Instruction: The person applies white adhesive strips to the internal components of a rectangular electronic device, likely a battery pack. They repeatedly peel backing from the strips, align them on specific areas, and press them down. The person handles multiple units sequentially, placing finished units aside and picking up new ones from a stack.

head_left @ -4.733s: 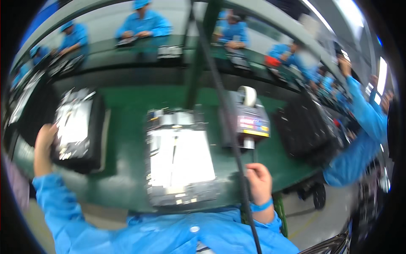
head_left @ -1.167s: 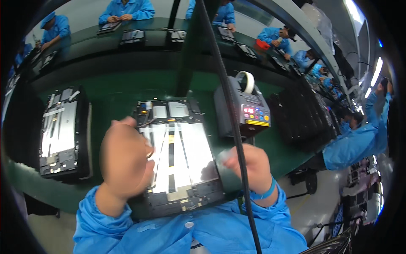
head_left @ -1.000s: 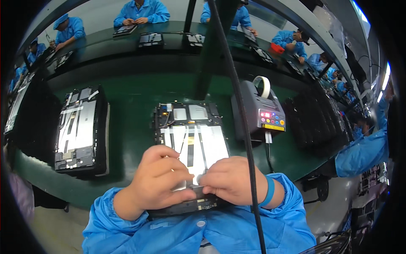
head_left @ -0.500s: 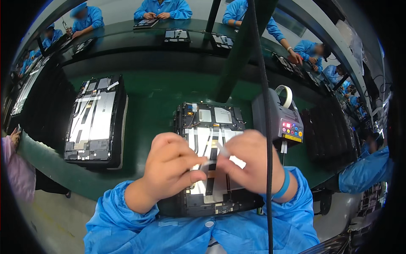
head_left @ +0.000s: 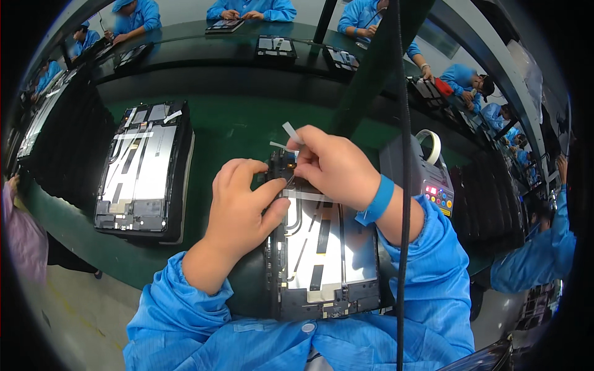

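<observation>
A stack of opened tablet-like devices stands before me, silver plates and black modules showing on the top one. My left hand lies at its upper left edge, index finger and thumb apart, fingertips touching the device. Over the far end, my right hand is closed, with a white tape strip sticking up from its fingers. Its thumb and index finger pinch close to the left index fingertip; a thin dark piece there is too small to name. Another white tape strip lies across the plate.
Another device stack stands at left, beside a dark row of stacked devices. At right are a grey tape dispenser and more dark stacks. A black cable hangs in front. Co-workers sit across the green table.
Both hands have moved from the middle of the device to its far end, the right one farther. The tape strip moved with the right hand; one strip now lies across the plate in plain view.
</observation>
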The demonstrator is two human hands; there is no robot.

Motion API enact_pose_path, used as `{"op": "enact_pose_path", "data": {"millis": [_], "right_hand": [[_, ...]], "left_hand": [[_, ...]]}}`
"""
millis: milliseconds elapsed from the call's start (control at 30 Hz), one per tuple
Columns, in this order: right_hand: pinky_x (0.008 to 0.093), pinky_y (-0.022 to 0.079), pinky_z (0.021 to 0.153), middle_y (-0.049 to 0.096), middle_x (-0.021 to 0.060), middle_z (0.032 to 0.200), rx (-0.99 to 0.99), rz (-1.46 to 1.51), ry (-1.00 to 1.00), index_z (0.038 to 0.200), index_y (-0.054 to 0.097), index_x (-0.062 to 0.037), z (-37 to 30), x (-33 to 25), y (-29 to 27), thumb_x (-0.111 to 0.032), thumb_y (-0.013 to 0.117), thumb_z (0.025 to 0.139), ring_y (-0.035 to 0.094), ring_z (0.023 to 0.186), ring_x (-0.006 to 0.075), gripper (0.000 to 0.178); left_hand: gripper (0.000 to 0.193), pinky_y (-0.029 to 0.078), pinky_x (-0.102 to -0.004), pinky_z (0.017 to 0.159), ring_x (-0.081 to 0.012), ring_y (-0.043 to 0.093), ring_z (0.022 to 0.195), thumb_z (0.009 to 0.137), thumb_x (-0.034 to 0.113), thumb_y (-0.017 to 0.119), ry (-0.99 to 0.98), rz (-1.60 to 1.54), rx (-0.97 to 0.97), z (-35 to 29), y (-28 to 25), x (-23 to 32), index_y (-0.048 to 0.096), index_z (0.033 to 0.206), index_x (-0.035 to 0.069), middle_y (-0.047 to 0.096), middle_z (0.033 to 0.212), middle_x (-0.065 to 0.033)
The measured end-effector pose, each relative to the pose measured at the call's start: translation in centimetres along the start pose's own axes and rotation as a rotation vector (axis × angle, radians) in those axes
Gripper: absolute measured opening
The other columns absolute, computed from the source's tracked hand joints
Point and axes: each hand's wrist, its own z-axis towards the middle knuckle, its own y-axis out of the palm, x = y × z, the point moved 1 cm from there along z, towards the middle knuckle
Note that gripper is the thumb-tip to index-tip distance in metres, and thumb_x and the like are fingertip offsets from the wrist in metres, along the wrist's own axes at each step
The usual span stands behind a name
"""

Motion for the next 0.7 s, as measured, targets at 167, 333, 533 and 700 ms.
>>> {"op": "enact_pose_path", "data": {"millis": [167, 333, 533, 700], "right_hand": [[0.0321, 0.048, 0.06, 0.061, 0.0081, 0.07, -0.05, -0.096, -0.096, 0.103, 0.053, -0.0035, 1.2, 1.1, 0.5, -0.003, 0.065, 0.077, 0.062, 0.064, 0.0235, 0.029], [0.0318, 0.048, 0.058, 0.061, 0.0083, 0.069, -0.143, -0.1, 0.044, 0.099, 0.051, 0.0001, 1.4, 0.8, 0.1, -0.004, 0.064, 0.075, 0.062, 0.063, 0.0229, 0.028], [0.032, 0.048, 0.055, 0.061, 0.0103, 0.07, -0.073, -0.078, 0.363, 0.095, 0.052, 0.001, 1.3, 0.2, 0.7, -0.006, 0.065, 0.069, 0.062, 0.062, 0.0204, 0.029], [0.0315, 0.047, 0.055, 0.06, 0.01, 0.07, -0.03, 0.001, 0.471, 0.093, 0.053, 0.0011, 0.9, 0.0, 0.8, -0.008, 0.067, 0.069, 0.061, 0.062, 0.0188, 0.029]], "left_hand": [[0.023, 0.039, -0.0461, 0.09, -0.0324, 0.048, 0.109, 0.073, 0.022, 0.068, 0.076, 0.001, -0.015, -0.1, 0.3, -0.1, 0.067, 0.093, 0.01, 0.055, 0.105, -0.0096], [0.023, 0.039, -0.046, 0.09, -0.0322, 0.049, 0.109, 0.074, 0.022, 0.068, 0.114, -0.013, -0.035, 0.2, 0.2, -0.4, 0.067, 0.093, 0.01, 0.055, 0.106, -0.0087], [0.028, 0.039, -0.0457, 0.093, -0.0345, 0.049, 0.109, 0.073, 0.022, 0.067, 0.034, -0.13, -0.019, -0.1, 0.6, -0.9, 0.066, 0.098, 0.009, 0.054, 0.108, -0.0128], [0.032, 0.03, -0.0483, 0.102, -0.0396, 0.039, 0.12, 0.081, 0.026, 0.059, -0.062, -0.249, -0.107, -0.3, 1.3, -1.1, 0.065, 0.106, 0.008, 0.047, 0.122, -0.0197]]}}
